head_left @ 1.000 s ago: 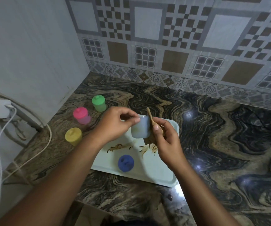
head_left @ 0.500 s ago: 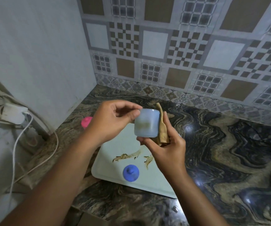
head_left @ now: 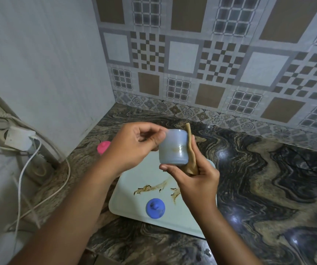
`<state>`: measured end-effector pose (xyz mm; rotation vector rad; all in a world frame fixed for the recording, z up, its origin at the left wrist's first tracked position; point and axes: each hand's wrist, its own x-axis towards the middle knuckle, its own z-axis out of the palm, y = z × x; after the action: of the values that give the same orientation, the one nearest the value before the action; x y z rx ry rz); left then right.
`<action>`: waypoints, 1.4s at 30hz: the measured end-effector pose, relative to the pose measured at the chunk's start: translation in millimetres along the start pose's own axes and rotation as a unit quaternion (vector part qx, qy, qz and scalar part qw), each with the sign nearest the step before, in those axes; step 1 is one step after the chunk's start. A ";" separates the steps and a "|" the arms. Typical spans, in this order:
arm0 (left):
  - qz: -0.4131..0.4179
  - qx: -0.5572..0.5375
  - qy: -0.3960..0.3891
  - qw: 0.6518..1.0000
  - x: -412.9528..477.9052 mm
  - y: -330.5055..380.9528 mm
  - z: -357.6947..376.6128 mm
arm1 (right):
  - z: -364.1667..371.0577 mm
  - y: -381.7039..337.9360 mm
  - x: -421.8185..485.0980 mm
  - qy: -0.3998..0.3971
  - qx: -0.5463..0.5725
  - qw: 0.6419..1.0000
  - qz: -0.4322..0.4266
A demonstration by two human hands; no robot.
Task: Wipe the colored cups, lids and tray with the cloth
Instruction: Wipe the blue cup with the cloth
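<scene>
You raise the blue cup [head_left: 173,148] higher above the tray [head_left: 127,204], left hand [head_left: 132,148] pinching its rim, right hand [head_left: 197,182] pressing the cloth [head_left: 191,157] on; its smear remains.

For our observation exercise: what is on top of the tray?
A blue lid and brown smears lie on the tray; the right hand covers part of it.

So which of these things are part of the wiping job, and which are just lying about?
Job: pale blue cup, left hand holding it; cloth in right hand; stained tray; blue lid; pink lid.
Lying about: wall charger, white cable.
</scene>
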<state>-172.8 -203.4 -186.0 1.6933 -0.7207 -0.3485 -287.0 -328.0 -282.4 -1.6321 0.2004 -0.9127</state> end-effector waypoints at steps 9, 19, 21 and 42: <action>0.067 0.179 0.048 0.980 -6.1 8.2 17.1 | 6.5 -1.4 -2.5 -0.007 -0.150 0.984 -0.096; -0.024 -0.055 0.031 0.998 -3.3 5.3 3.1 | 3.1 -20.9 3.7 0.034 -0.050 0.997 -0.038; 0.010 0.013 0.038 0.999 -1.5 7.8 -1.0 | 7.9 -23.9 4.6 0.023 -0.149 0.984 -0.094; 0.050 0.092 0.058 0.993 -12.7 14.3 11.1 | 0.4 -11.1 -4.7 0.004 -0.080 0.995 -0.064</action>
<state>-192.9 -205.5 -177.1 1.8279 -0.7660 -0.1142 -293.6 -321.7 -274.6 -1.8061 0.1808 -1.0217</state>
